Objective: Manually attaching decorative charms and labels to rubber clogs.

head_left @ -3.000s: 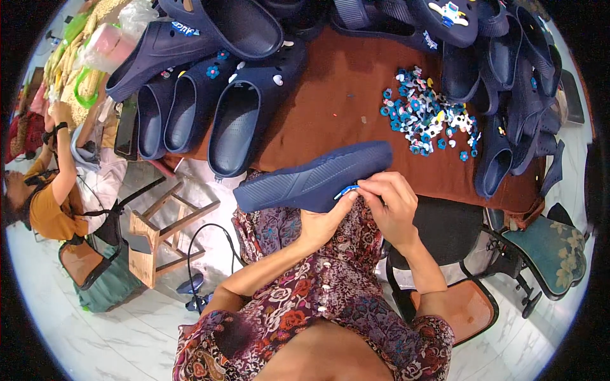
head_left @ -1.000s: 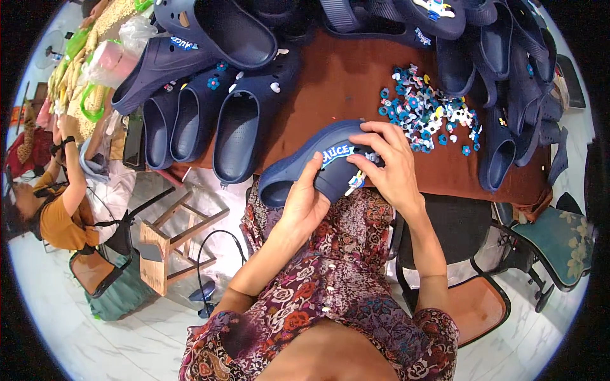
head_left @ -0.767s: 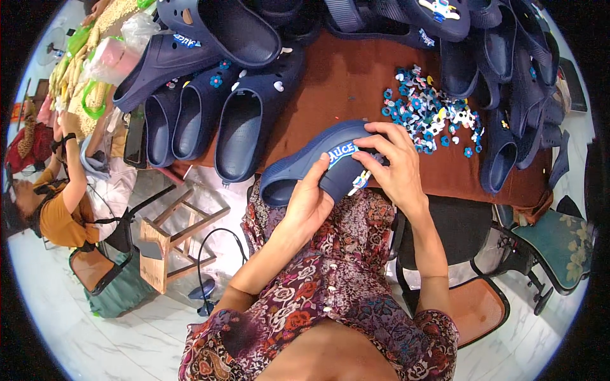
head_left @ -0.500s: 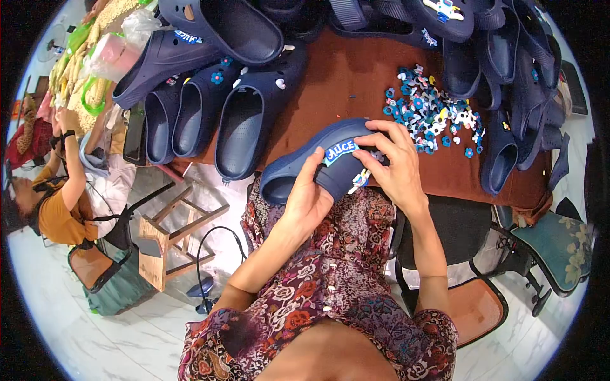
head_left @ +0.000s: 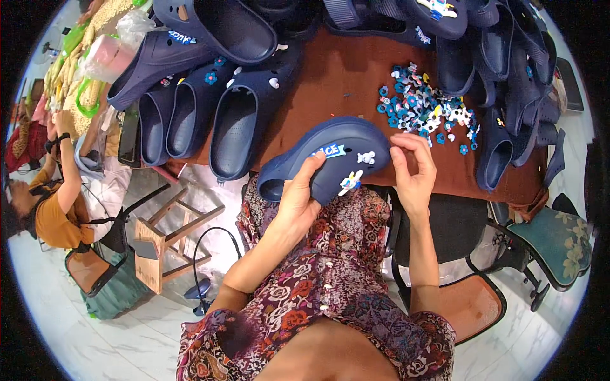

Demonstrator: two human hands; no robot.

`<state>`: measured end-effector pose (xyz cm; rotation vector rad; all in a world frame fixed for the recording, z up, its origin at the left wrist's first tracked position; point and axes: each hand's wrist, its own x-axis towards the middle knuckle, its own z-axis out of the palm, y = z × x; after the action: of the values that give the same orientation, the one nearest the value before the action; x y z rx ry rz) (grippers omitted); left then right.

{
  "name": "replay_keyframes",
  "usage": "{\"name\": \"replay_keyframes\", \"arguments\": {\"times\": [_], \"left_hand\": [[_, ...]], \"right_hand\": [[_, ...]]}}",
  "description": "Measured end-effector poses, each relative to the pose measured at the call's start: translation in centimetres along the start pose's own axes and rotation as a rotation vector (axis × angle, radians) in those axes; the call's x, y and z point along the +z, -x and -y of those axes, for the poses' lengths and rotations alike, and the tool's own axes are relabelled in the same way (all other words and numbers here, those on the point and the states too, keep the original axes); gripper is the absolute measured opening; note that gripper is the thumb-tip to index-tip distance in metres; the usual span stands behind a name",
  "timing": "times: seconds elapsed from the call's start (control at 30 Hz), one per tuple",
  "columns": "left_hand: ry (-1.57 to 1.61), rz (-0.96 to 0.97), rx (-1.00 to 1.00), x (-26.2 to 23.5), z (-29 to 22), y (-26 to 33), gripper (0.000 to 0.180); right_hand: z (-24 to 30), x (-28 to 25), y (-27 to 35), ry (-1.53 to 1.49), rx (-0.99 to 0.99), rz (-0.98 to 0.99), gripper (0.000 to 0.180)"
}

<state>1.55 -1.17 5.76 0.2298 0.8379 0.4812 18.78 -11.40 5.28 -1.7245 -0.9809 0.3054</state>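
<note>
My left hand (head_left: 298, 200) grips a navy blue clog (head_left: 330, 152) from below, holding it above the near edge of a brown table (head_left: 346, 76). The clog's upper faces me and carries a blue label charm and two small white charms. My right hand (head_left: 414, 170) hovers just right of the clog, fingers curled and apart, with nothing visible in them. A pile of small blue, white and yellow charms (head_left: 429, 111) lies on the table beyond my right hand.
Several navy clogs (head_left: 210, 108) line the table's left and back, more are stacked at the right (head_left: 508, 95). A wooden stool (head_left: 168, 238) and a seated person (head_left: 54, 197) are at left. A black chair (head_left: 464, 254) and a green cushioned chair (head_left: 559, 238) are at right.
The clog was turned from sole-up to upper-up three seconds ago. My right hand, which was pressing on the clog's front, has now lifted off to the right.
</note>
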Motion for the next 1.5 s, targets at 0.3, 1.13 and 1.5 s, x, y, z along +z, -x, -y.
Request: {"name": "replay_keyframes", "arguments": {"times": [0.3,1.13,1.5], "left_hand": [[0.220,0.094,-0.063,0.5,-1.1,-1.6,0.045],[0.518,0.274,-0.248,3.0,-1.0,-1.1,0.043],[0.481,0.439,-0.379,7.1,-0.9,0.9,0.037]], "right_hand": [[-1.9,-0.1,2.6,-0.028,0.070,-0.013,0.014],[-0.4,8.7,8.8,-0.414,0.275,0.191,0.076],[-0.9,7.4,9.3,-0.552,0.310,-0.149,0.046]]}}
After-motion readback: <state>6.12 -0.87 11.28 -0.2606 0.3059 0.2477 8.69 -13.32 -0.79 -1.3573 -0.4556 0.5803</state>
